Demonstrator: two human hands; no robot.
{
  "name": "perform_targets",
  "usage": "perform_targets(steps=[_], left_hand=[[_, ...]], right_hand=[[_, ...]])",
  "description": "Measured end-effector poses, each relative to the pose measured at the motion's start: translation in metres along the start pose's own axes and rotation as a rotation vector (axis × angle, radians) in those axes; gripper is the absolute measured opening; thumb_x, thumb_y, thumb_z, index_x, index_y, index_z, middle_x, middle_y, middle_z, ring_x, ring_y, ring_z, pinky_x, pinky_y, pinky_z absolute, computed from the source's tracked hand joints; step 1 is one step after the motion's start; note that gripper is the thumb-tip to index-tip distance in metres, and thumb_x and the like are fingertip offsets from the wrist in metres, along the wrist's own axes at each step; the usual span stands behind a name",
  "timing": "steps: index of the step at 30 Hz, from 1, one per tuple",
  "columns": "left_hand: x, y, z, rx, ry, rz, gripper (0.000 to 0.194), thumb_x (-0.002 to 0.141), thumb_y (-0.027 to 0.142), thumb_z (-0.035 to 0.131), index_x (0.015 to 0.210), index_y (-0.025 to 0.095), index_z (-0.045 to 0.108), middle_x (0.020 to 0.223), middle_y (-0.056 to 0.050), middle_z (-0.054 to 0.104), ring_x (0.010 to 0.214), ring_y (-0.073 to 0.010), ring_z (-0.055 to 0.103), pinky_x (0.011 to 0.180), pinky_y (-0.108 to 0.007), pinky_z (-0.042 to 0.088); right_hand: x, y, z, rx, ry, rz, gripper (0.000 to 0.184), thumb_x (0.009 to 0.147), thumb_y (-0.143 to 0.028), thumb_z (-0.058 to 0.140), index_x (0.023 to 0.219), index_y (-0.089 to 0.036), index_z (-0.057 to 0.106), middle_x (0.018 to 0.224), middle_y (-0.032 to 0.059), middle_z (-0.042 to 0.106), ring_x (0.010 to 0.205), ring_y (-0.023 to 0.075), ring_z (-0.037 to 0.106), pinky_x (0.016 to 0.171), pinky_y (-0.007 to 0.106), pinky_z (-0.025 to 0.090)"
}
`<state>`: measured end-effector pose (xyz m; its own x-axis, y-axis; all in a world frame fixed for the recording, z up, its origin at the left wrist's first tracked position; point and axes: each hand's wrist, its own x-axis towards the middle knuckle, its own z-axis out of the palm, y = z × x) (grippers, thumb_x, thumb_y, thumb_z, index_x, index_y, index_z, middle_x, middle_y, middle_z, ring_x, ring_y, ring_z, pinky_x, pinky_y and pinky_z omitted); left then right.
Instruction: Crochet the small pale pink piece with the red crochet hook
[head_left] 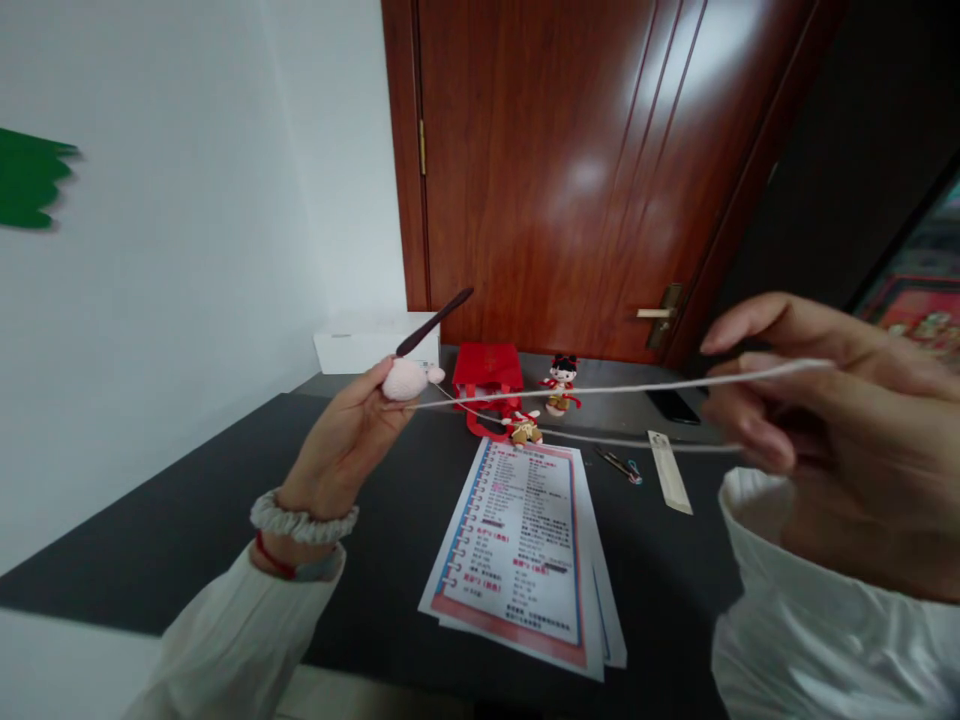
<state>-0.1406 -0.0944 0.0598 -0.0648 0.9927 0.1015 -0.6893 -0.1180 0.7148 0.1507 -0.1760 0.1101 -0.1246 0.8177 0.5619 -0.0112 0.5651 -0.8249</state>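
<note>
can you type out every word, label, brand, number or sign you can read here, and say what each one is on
No text can be quoted with certainty.
Printed sheet: rows of small black characters and larger red headings, all too small or blurred to read.
Red bag: a faint mark on the front, too indistinct to read.
Pale flat strip: small marks near its top end, too small to read.

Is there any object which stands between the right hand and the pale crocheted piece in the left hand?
No solid thing is visible between the right hand and the pale crocheted piece; only white yarn spans the gap. The red bag and doll seem to stand farther back.
</note>
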Motion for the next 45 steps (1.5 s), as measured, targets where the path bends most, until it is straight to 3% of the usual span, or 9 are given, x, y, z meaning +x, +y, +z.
perform_targets(steps=[3, 6, 8, 11, 15, 18, 27, 32, 45], left_hand=[[0.000, -0.018, 0.013, 0.035, -0.053, 0.065, 0.016, 0.089, 0.010, 0.050, 0.079, 0.011, 0.062, 0.076, -0.003, 0.067, 0.069, -0.0106, 0.062, 0.065, -0.020, 0.052], [0.000, -0.035, 0.025, 0.102, -0.178, 0.179, 0.006, 0.082, 0.012, 0.061, 0.077, 0.011, 0.063, 0.077, -0.002, 0.065, 0.073, -0.0099, 0.061, 0.071, -0.020, 0.050], [-0.002, -0.046, 0.033, 0.177, -0.275, 0.144, 0.006, 0.077, 0.015, 0.066, 0.073, 0.011, 0.064, 0.074, -0.001, 0.064, 0.069, -0.0088, 0.060, 0.070, -0.019, 0.049], [-0.003, -0.064, 0.044, 0.307, -0.397, -0.006, 0.006, 0.073, 0.016, 0.069, 0.071, 0.012, 0.065, 0.067, 0.000, 0.063, 0.064, -0.0085, 0.057, 0.066, -0.020, 0.046], [0.004, -0.096, 0.055, 0.469, -0.469, -0.082, 0.007, 0.072, 0.019, 0.069, 0.068, 0.013, 0.066, 0.067, 0.000, 0.062, 0.063, -0.0096, 0.055, 0.062, -0.023, 0.043], [0.013, -0.119, 0.060, 0.538, -0.541, -0.087, 0.007, 0.072, 0.020, 0.069, 0.071, 0.013, 0.067, 0.069, -0.001, 0.064, 0.065, -0.0106, 0.056, 0.064, -0.025, 0.042], [0.035, -0.118, 0.078, 0.459, -0.701, -0.016, 0.028, 0.076, 0.012, 0.066, 0.104, 0.018, 0.066, 0.085, -0.002, 0.069, 0.076, -0.0118, 0.063, 0.072, -0.025, 0.047], [0.045, -0.115, 0.080, 0.529, -0.649, 0.102, 0.031, 0.076, 0.012, 0.068, 0.107, 0.017, 0.064, 0.080, -0.001, 0.066, 0.076, -0.0124, 0.063, 0.074, -0.026, 0.049], [0.074, -0.146, 0.061, 0.618, -0.602, 0.128, 0.037, 0.073, 0.010, 0.067, 0.109, 0.015, 0.062, 0.078, -0.001, 0.068, 0.076, -0.0128, 0.064, 0.074, -0.027, 0.049]], right_hand=[[-0.003, 0.028, 0.000, 0.333, -0.315, 0.191, 0.005, 0.087, -0.024, 0.056, 0.090, -0.026, 0.060, 0.046, -0.0095, 0.045, 0.029, 0.0027, 0.014, 0.025, 0.014, 0.012], [0.005, 0.081, 0.007, 0.272, -0.565, 0.284, 0.019, 0.083, -0.030, 0.064, 0.100, -0.024, 0.060, 0.071, -0.0017, 0.063, 0.048, 0.0084, 0.053, 0.033, 0.014, 0.038], [0.009, 0.114, 0.009, 0.019, -0.744, 0.288, 0.042, 0.068, -0.026, 0.079, 0.106, -0.022, 0.062, 0.102, 0.0056, 0.067, 0.089, 0.0162, 0.065, 0.065, 0.025, 0.056], [0.009, 0.144, 0.008, 0.027, -0.494, 0.118, 0.045, 0.076, -0.036, 0.072, 0.118, -0.028, 0.059, 0.122, 0.0067, 0.060, 0.108, 0.0191, 0.060, 0.091, 0.038, 0.051], [0.003, 0.160, 0.001, 0.183, -0.055, -0.138, 0.042, 0.078, -0.042, 0.070, 0.117, -0.030, 0.058, 0.096, 0.0020, 0.065, 0.081, 0.0164, 0.062, 0.075, 0.033, 0.052], [-0.001, 0.169, -0.003, 0.161, 0.073, -0.150, 0.016, 0.083, -0.035, 0.066, 0.097, -0.027, 0.065, 0.075, -0.0013, 0.063, 0.064, 0.0138, 0.057, 0.059, 0.027, 0.047], [0.034, 0.159, -0.013, 0.331, 0.061, -0.154, 0.012, 0.080, -0.028, 0.068, 0.077, -0.022, 0.059, 0.060, -0.0038, 0.060, 0.050, 0.0109, 0.052, 0.049, 0.024, 0.041], [0.052, 0.151, -0.011, 0.384, 0.051, -0.099, 0.019, 0.076, -0.031, 0.070, 0.070, -0.021, 0.055, 0.064, -0.0015, 0.067, 0.051, 0.0132, 0.059, 0.051, 0.027, 0.047], [0.058, 0.206, -0.040, 0.284, -0.031, -0.134, 0.013, 0.081, -0.024, 0.066, 0.072, -0.021, 0.058, 0.062, -0.0023, 0.066, 0.054, 0.0128, 0.058, 0.052, 0.026, 0.044]])
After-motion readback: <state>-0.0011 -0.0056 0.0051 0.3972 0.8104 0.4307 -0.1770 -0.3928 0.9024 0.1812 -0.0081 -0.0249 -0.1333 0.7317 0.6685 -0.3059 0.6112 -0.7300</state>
